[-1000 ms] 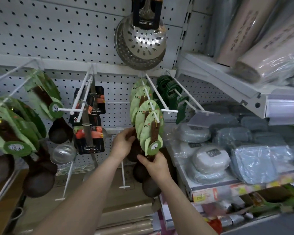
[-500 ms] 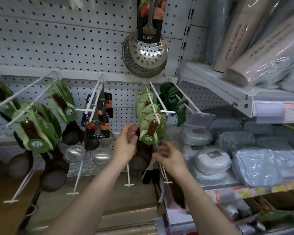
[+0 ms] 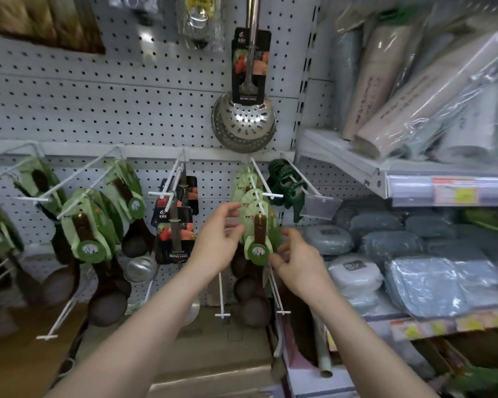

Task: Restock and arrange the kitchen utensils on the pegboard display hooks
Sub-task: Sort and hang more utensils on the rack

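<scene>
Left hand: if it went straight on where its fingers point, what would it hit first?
Probably the centre bunch of carded spoons. The left hand has its fingers pointing up and to the right at their green cards, which are very close, though depth is unclear.

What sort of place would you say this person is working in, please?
Most likely a shop's kitchenware aisle: a pegboard with hooks full of carded ladles, a packaged skimmer hanging above, and a shelf with price labels on its edge.
</scene>
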Demonstrator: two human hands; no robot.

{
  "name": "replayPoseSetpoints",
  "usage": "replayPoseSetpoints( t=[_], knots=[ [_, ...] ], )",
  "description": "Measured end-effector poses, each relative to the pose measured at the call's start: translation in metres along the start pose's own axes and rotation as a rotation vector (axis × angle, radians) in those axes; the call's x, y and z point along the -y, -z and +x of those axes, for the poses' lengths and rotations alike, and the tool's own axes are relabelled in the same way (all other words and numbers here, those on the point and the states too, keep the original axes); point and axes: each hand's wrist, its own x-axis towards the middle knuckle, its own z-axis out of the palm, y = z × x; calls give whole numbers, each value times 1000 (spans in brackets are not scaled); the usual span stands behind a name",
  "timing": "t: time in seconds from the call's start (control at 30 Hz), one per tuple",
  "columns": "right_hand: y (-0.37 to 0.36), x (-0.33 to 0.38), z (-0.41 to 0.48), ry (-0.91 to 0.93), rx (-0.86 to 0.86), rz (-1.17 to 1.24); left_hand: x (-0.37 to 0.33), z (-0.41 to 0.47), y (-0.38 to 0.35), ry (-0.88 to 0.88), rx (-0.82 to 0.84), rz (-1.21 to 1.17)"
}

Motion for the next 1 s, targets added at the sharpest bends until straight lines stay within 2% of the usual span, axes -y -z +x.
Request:
replayPoseSetpoints(
  t=[0.17,0.37,0.5,0.6,0.8,0.9,1.0],
  knots=[
    [27,31,-34,6,-15,-121,-29,-11,22,-62,81,28],
    [75,71,-47,77,-189,-150,-63,-4,59,-154,163,97],
    [109,103,-25,192,-271,-142,-90,24,80,-203,182,246],
    [124,123,9,252,-269,-263,-106,50,89,-204,214,367],
    [113,134,94,227,-35,-441,-116,105,86,-97,409,632],
    [95,133,133,179,110,-472,-102,133,69,-55,478,743],
    [76,128,169,149,275,-636,-79,160,49,-1,512,866]
  ],
)
